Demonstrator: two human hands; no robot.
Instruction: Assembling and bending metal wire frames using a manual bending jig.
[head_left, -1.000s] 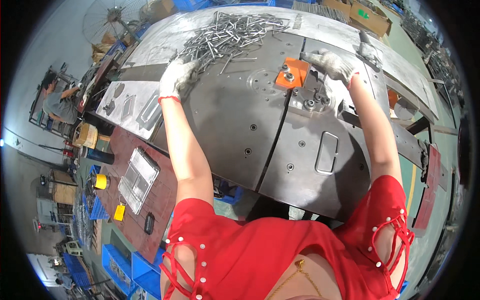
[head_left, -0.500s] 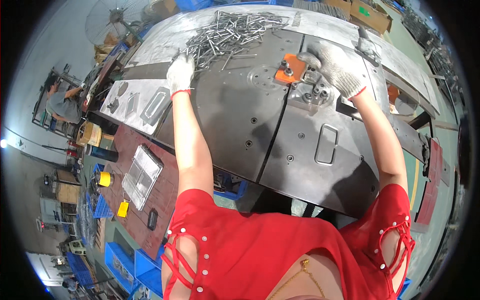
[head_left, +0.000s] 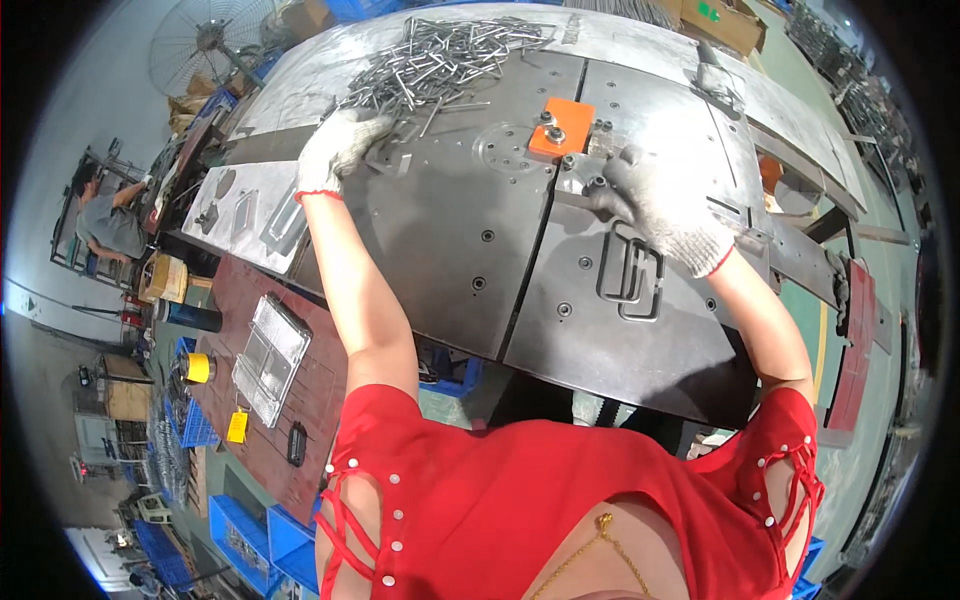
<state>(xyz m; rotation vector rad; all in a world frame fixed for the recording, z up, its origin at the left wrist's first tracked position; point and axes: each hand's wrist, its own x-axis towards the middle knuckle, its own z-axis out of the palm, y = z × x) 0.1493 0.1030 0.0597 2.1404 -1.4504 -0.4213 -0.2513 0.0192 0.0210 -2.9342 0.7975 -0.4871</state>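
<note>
Nearest, the person's red short-sleeved top with white buttons (head_left: 520, 500) fills the lower middle, and both bare forearms reach forward over a broad, dark grey steel worktable (head_left: 430, 240). On its right part lie two rounded-rectangular loops of bent metal rod (head_left: 630, 272), one partly overlapping the other. The right hand, in a white knitted glove with a red cuff (head_left: 665, 205), is just above their far end, its fingers curled and close together; I cannot tell whether they pinch the upper loop. Just beyond the fingertips sits a bolted steel fixture block (head_left: 573, 180), and beside it a flat orange block with dark bolts (head_left: 570, 113). Off to the left, lower than the worktable, a dark red tabletop (head_left: 232, 300) bears a flat, clear-and-grey rectangular case (head_left: 270, 360). Farther up the worktable, the left hand, gloved likewise (head_left: 335, 158), is at the near left edge of a tangled heap of thin, shiny metal rods (head_left: 435, 70); its fingers are bent, and whether they grip a rod cannot be made out. Farther off are a co-worker in a grey shirt (head_left: 110, 225) at the left, a large round caged fan (head_left: 208, 38), and an open brown cardboard box (head_left: 725, 30).
</note>
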